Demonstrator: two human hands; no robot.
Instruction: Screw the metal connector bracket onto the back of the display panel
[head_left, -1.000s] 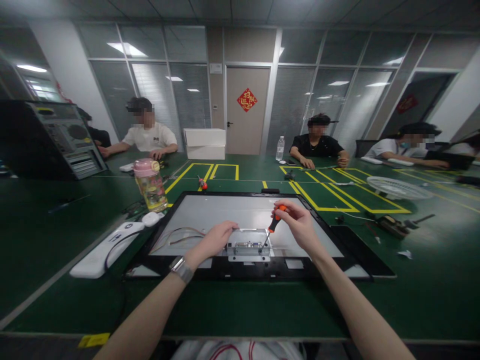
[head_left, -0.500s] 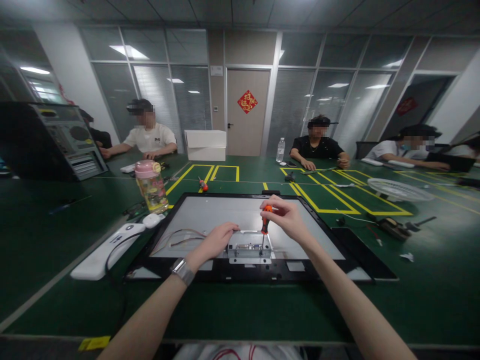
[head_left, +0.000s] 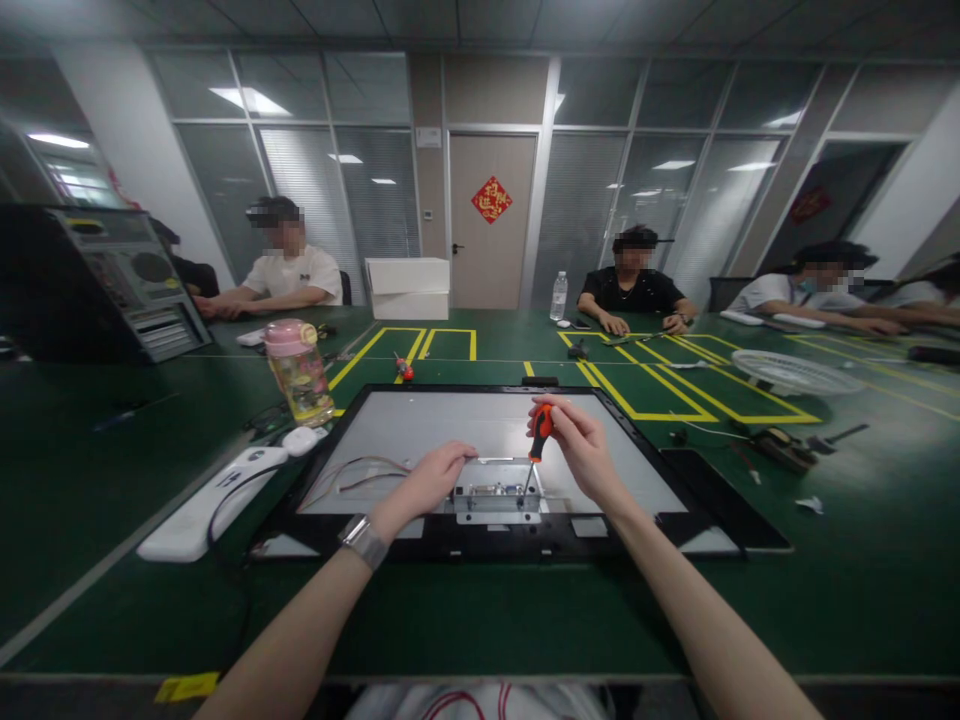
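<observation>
a green surface [head_left: 480, 620] spreads under both hands. on it, beneath them, lies a black-framed screen panel [head_left: 420, 425]. a small metal plate [head_left: 495, 495] sits between the hands. the left hand [head_left: 431, 478] rests half-open on its left edge. the right hand [head_left: 581, 450] grips an orange-handled screwdriver [head_left: 540, 425], tip down at the plate.

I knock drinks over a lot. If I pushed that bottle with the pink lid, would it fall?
It could tip: the bottle stands upright and is taller than it is wide. It looks see-through with something inside, so it may be heavy enough to slide first. Its sides look round, so once down it would likely roll on the table.
</observation>
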